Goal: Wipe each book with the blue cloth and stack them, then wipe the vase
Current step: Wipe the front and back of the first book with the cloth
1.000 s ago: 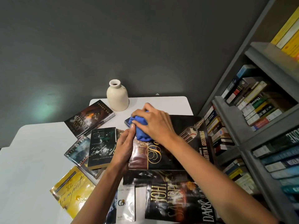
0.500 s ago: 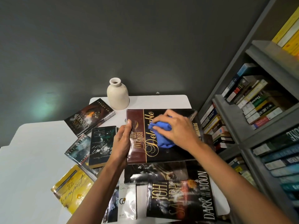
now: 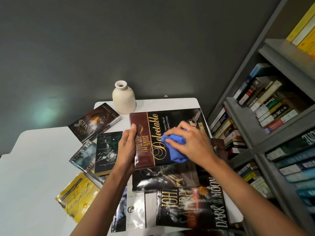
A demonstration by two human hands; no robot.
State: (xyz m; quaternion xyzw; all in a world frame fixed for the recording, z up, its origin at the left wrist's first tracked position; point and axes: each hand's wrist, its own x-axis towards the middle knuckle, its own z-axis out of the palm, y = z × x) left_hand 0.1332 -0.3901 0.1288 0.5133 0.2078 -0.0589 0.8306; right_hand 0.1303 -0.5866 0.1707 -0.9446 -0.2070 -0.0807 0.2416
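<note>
A dark grey wall (image 3: 153, 40) with a pale glow (image 3: 46, 111) backs a white table (image 3: 34, 167) beside grey bookshelves (image 3: 281, 133).

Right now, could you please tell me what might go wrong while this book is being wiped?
The large book partly overlaps other glossy books, and only the left hand holds its spine edge; a firm stroke by the right hand with the blue cloth could make it slide. Its far corner lies close to the vase, so a push away from the person might knock the vase over.
</note>
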